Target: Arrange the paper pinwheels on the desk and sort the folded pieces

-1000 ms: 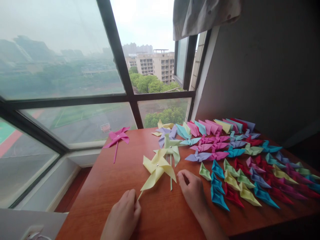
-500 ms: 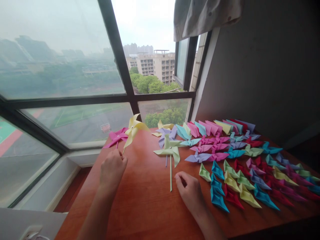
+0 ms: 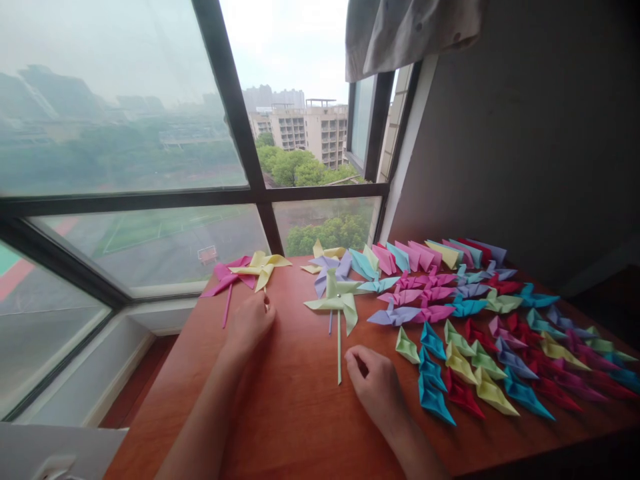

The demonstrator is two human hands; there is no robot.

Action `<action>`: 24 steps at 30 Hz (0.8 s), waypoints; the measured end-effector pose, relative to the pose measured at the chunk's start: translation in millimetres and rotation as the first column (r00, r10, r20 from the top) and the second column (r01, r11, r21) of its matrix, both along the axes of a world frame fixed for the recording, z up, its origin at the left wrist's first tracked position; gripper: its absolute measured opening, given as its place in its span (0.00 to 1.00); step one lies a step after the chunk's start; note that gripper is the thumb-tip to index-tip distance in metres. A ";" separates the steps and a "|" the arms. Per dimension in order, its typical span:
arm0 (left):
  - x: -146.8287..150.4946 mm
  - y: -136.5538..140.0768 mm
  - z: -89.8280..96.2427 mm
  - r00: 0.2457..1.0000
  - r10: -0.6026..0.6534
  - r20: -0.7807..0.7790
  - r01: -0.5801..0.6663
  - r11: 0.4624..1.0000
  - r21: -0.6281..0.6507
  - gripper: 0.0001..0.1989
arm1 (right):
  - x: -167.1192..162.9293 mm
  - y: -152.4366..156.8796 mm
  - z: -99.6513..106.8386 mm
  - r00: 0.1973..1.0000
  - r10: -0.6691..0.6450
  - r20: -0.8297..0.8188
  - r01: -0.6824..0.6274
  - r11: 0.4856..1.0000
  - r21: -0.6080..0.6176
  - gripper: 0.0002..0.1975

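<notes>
Closed round the stick of a yellow paper pinwheel (image 3: 262,269), my left hand (image 3: 250,325) is over the far left part of the table. The yellow blades overlap a magenta pinwheel (image 3: 224,279), whose stick points toward me. To the right lies a pale green pinwheel (image 3: 336,301) with its stick toward me, partly covering a lavender pinwheel (image 3: 330,268). Another yellow pinwheel (image 3: 319,252) shows behind these. My right hand (image 3: 376,381) rests on the table just right of the green stick, fingers curled and thumb against the forefinger, with nothing visible in it.
Rows of folded paper boats (image 3: 463,367), paper cranes (image 3: 430,293) and upright folded papers (image 3: 415,255) cover the right side of the wooden table (image 3: 290,413). A window frame (image 3: 150,200) stands beyond the table's far edge. A grey curtain (image 3: 410,33) hangs above.
My left hand has moved right and slightly down with the yellow pinwheel, whose head has dropped lower. More of the magenta pinwheel's stick shows. My right hand has stayed about where it was.
</notes>
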State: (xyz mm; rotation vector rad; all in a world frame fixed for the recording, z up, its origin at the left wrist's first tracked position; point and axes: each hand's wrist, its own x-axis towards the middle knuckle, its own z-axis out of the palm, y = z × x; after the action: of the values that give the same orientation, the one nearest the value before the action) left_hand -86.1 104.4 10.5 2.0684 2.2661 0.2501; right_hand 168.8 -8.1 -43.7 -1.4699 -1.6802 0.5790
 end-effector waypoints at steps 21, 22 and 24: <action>130.9 -71.1 -1.0 0.976 -0.219 0.011 0.214 0.941 -0.261 0.12 | 1.9 -1.5 6.5 0.998 -0.031 -0.059 0.034 0.998 0.053 0.13; 129.3 -71.1 -0.9 0.977 -0.213 0.006 0.207 0.943 -0.262 0.12 | 1.8 -1.5 6.2 0.998 -0.029 -0.057 0.032 0.998 0.054 0.13; 125.3 -71.4 -0.3 0.979 -0.202 -0.002 0.195 0.946 -0.259 0.12 | 1.8 -1.3 5.3 0.998 -0.027 -0.054 0.030 0.998 0.059 0.14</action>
State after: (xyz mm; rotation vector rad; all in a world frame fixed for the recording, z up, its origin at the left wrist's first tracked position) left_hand 39.2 33.0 10.3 2.1482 1.9598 -0.0829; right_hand 170.6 -9.4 -38.4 -1.4213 -1.6196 0.5427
